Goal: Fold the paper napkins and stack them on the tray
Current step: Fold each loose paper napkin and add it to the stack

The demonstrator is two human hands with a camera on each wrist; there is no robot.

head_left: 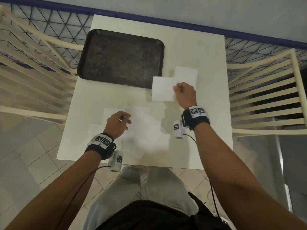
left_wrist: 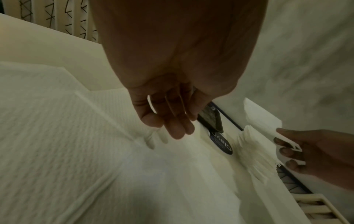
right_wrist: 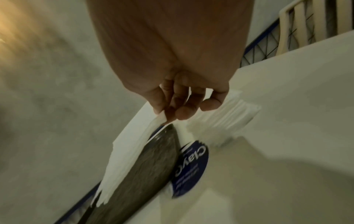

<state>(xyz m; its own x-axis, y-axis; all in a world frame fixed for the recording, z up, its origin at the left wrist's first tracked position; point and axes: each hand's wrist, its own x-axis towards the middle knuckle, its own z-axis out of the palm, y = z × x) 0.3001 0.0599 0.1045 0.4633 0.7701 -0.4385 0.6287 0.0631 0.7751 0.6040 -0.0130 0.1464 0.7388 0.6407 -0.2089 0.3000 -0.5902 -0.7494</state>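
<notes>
The person stands at the near edge of a white table [head_left: 199, 52], both arms stretched over it; the right hand [head_left: 184, 94] is lifted above the far right part of the top and pinches a folded napkin [head_left: 163, 89] by its right edge, thumb against fingertips [right_wrist: 184, 112], so the white square hangs out to the left of the hand with its left corner just over the near right corner of the tray [head_left: 121, 57]; the tray itself is dark, speckled and lies on the far left part of the table with nothing on it (no napkin has reached it yet). Just beyond the right hand a stack of napkins [head_left: 186, 75] lies flat on the table, beside the tray's right side; from the left wrist its many layered edges show fanned out. The left hand [head_left: 118, 124] hovers low over the spread of unfolded napkins [head_left: 146, 130] on the near part of the table, fingers [left_wrist: 178, 128] loosely straight and pointing down toward the paper, gripping nothing; whether the tips actually touch the sheet I cannot tell, as the paper there is blurred. A round blue sticker [right_wrist: 191, 168] sits on the table between the tray and the stack; cream chairs [head_left: 265, 97] stand at either side.
</notes>
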